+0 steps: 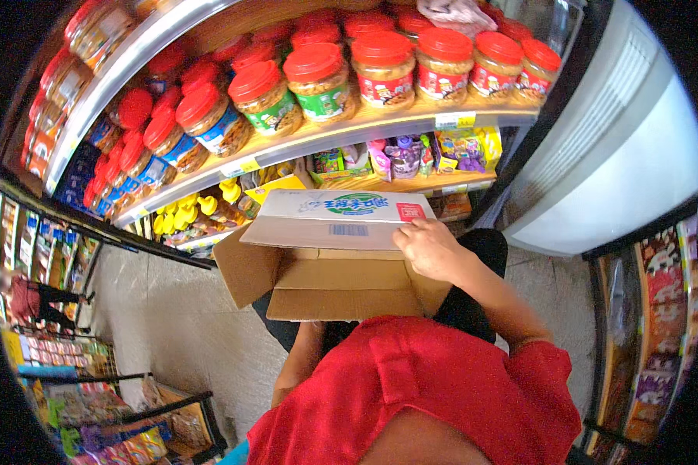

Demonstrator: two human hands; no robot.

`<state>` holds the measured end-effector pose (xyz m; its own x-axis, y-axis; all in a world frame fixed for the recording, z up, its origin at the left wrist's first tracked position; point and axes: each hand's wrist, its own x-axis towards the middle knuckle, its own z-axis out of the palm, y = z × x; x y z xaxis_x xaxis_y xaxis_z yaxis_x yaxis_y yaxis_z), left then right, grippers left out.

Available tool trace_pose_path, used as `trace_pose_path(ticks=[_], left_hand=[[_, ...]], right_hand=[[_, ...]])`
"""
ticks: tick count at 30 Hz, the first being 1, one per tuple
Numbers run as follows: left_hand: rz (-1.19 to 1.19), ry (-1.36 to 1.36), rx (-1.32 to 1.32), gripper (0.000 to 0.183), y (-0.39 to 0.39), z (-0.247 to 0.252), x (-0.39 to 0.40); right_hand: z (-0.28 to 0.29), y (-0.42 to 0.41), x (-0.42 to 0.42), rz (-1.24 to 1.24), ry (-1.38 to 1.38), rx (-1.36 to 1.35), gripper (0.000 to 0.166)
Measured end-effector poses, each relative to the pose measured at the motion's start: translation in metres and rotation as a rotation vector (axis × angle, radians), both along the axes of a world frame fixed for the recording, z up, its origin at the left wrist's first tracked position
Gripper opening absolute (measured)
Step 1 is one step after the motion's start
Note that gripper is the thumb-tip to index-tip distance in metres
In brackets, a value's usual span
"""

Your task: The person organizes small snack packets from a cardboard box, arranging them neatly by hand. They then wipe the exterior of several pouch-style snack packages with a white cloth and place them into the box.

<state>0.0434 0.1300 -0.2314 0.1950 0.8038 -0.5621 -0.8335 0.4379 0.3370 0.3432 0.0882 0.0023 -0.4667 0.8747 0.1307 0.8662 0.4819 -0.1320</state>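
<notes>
An open cardboard box (343,273) rests at the person's lap, its brown inside facing up and no goods visible in it. My right hand (427,247) grips the right end of the box's white printed flap (285,224), which is raised on the shelf side. My left forearm (305,354) reaches under the near side of the box; the left hand itself is hidden behind the cardboard. Beyond the box, plastic jars with red lids (384,70) stand in rows on a wooden shelf (372,119).
Below the jars, a lower shelf holds bagged sweets (404,157) and yellow-topped containers (186,212). A white cabinet (622,151) stands at the right. Black-framed racks (203,407) line the lower left. Another person (35,299) is in the far-left aisle.
</notes>
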Motion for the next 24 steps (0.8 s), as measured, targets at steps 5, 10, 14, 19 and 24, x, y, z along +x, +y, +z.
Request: trace_pose_path(ticks=[5, 10, 14, 19, 24], left_hand=[[0.082, -0.050, 0.012, 0.057, -0.030, 0.017, -0.013], [0.133, -0.122, 0.057, 0.061, -0.051, 0.031, -0.016], [-0.027, -0.049, 0.245, 0.069, -0.054, 0.045, -0.007], [-0.101, -0.187, 0.103, 0.099, -0.062, 0.037, -0.013], [-0.152, -0.144, 0.060, 0.109, -0.073, 0.048, 0.001]], right_hand=[[0.005, 0.028, -0.008, 0.059, 0.009, -0.013, 0.013], [-0.019, 0.065, -0.024, 0.105, 0.052, 0.220, 0.017], [-0.032, 0.068, -0.040, 0.078, -0.044, 0.033, 0.012], [-0.059, 0.079, -0.033, 0.012, -0.014, -0.098, 0.013], [-0.079, 0.063, -0.016, -0.065, -0.015, -0.145, 0.015]])
